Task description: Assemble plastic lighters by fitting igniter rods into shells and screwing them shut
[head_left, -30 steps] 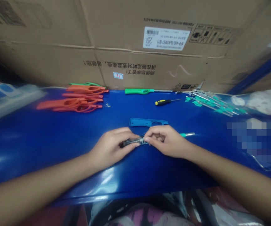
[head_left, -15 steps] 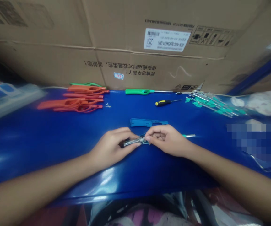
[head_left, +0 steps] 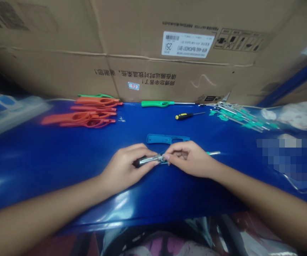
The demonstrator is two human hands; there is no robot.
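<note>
My left hand (head_left: 129, 161) is closed around a shiny, see-through fuel tank (head_left: 148, 160) of a stick lighter, gripped between thumb and fingers. At the tank's right end, the fingertips of my right hand (head_left: 186, 158) are pinched together; what they hold is too small and covered to make out. Under the right fingers shows a thin blue rim, partly hidden. A metal lighter tube (head_left: 216, 153) with a teal part sticks out beyond the right hand. Just behind the hands lies a blue lighter shell half (head_left: 158, 139), its inside facing up.
Orange lighter shells (head_left: 89, 115) lie stacked at the back left, beside small white pieces (head_left: 122, 119). A green lighter (head_left: 155, 104) and a yellow-black screwdriver (head_left: 184, 116) lie behind. Several metal tubes with teal parts (head_left: 245, 119) are heaped at right. A cardboard box (head_left: 132, 39) walls the back.
Hardly anything differs. Both hands stay at the tank's end, with only a slight shift of the fingers and of the view.
</note>
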